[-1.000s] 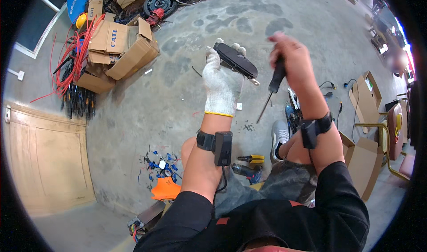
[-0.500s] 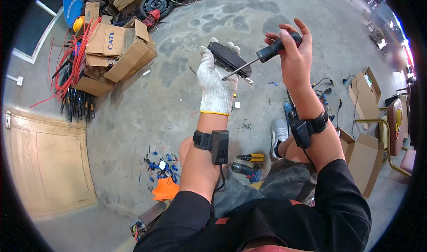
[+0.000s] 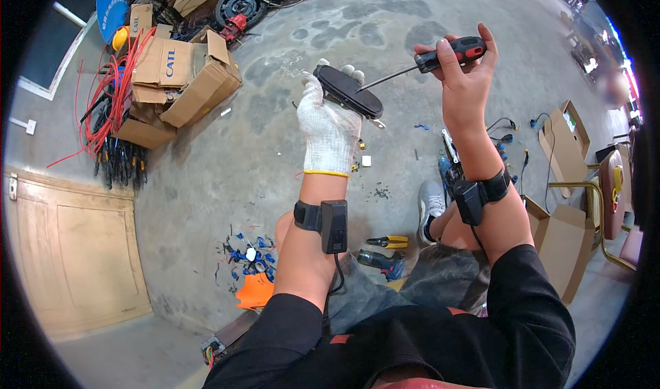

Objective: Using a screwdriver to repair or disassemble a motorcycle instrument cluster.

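Observation:
My left hand [image 3: 328, 124], in a white knit glove with a yellow cuff edge, is closed around a long black oval part with rounded ends [image 3: 349, 91]. A small metal tab [image 3: 377, 124] sticks out at the part's lower right end. My bare right hand [image 3: 467, 90] grips a screwdriver [image 3: 448, 54] by its black and red handle. The shaft slants down to the left, and its tip meets or lies just over the flat face of the oval part; whether it touches I cannot tell.
On the floor below lie yellow-handled pliers [image 3: 388, 242], a cordless drill [image 3: 382, 264] and scattered blue and black bits [image 3: 249, 257]. Cardboard boxes [image 3: 182, 73] with red cable [image 3: 103, 93] stand left. Flattened cardboard [image 3: 560, 245] and a chair [image 3: 605, 196] are at right.
My right hand has moved right and slightly up with the screwdriver, whose tip has shifted from near the glove's palm onto the oval part's face. My left hand has shifted slightly left, turning the part's face more into view.

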Demonstrator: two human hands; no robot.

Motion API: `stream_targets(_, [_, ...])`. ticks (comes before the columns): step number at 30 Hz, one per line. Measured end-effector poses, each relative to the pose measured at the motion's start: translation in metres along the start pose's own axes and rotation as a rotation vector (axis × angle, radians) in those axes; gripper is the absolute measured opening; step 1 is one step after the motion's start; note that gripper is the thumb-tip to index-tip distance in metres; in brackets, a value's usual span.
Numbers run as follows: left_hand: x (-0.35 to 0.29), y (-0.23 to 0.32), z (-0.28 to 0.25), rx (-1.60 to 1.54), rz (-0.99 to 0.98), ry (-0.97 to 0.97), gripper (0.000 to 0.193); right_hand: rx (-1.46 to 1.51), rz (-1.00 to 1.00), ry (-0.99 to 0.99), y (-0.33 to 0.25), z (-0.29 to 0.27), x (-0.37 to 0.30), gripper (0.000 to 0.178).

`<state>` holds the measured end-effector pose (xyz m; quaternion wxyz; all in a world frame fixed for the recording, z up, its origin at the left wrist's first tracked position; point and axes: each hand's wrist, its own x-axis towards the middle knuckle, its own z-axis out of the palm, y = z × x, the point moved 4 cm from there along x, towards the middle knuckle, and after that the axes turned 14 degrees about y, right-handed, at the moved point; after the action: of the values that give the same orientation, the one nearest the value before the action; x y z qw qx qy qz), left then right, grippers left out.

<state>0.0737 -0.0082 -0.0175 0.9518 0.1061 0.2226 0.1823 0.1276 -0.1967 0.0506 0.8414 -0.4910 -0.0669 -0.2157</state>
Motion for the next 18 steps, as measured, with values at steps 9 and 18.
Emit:
stream_targets(9, [-0.0019,0.0008,0.003,-0.007,-0.019,0.0,0.041,-0.046,-0.012,-0.053,0.0033,0.0056,-0.0024,0.072])
stream_targets(18, [-0.0081,0.0018,0.0061,0.02,-0.009,0.09,0.041,-0.073,-0.002,-0.039,0.0052,0.007,-0.0042,0.072])
